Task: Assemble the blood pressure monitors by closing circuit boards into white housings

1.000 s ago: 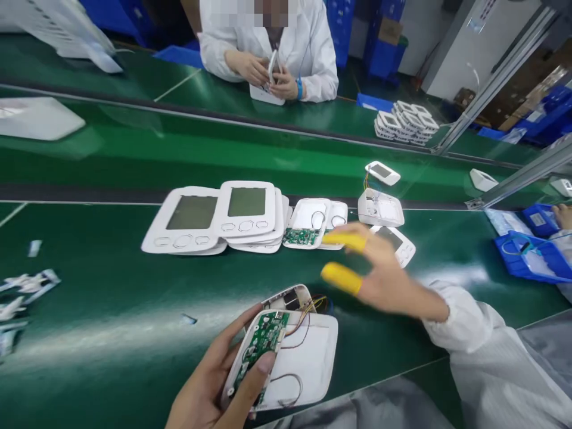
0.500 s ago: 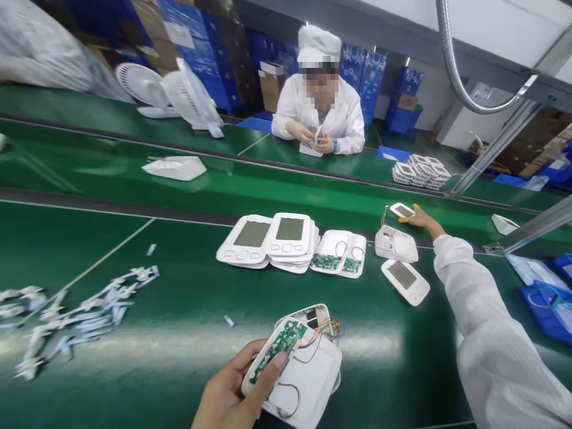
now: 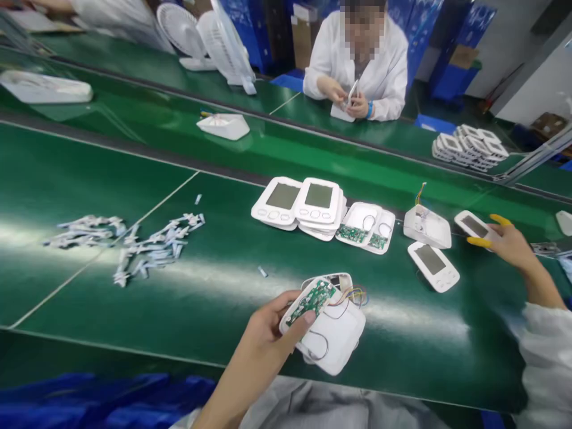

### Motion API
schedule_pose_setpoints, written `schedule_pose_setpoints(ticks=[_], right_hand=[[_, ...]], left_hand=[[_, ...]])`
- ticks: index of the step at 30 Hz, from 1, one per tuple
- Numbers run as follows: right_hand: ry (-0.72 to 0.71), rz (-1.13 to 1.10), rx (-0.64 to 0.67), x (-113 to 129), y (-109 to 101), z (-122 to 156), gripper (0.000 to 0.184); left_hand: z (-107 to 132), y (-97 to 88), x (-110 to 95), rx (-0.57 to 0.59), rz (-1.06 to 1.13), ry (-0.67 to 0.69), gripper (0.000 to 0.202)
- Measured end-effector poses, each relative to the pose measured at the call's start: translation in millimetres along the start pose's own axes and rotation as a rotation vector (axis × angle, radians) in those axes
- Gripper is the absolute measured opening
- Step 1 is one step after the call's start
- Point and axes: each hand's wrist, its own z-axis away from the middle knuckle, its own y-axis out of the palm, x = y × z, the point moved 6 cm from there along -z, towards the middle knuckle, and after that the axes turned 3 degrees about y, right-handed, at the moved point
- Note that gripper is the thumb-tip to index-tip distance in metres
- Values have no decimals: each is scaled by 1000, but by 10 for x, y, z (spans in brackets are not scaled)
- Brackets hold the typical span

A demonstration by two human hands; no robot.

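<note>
My left hand [image 3: 286, 325] grips an opened white device casing. Its front cover [image 3: 337, 333] lies inner side up, with a green circuit board [image 3: 313, 301] under my thumb. Thin coloured wires [image 3: 357, 295] run from the board to the back shell [image 3: 344, 280], partly hidden behind the cover. On the right, my right hand [image 3: 507, 241], with yellow finger cots on two digits, holds a white front cover with a grey display [image 3: 474, 225] by its right end. Close by are a white back shell with wires [image 3: 426, 227] and another display cover [image 3: 433, 266].
Stacked display covers [image 3: 318, 202] and upturned covers with boards [image 3: 366, 226] stand along the bench's far edge. Small pale strips [image 3: 156, 244] lie in a heap at left. Beyond runs a green conveyor [image 3: 313, 143] carrying white casings [image 3: 226, 125]. Opposite sits a co-worker [image 3: 357, 59].
My right hand has brought the display cover from the conveyor back toward the bench, beside the back shell. My left hand keeps its grip on the casing. The camera view has shifted.
</note>
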Motion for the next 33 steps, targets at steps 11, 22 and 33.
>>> schedule_pose_setpoints(ticks=[11, 22, 33], right_hand=[[42, 299, 126, -4, -78, 533, 104], [-672, -448, 337, 2537, 183, 2091, 86], [-757, -473, 401, 2936, 702, 3212, 101]], left_hand=[[-130, -15, -549, -55, -231, 185, 34], [-193, 76, -1080, -48, -558, 509, 19], [70, 289, -1239, 106, -842, 1100, 17]])
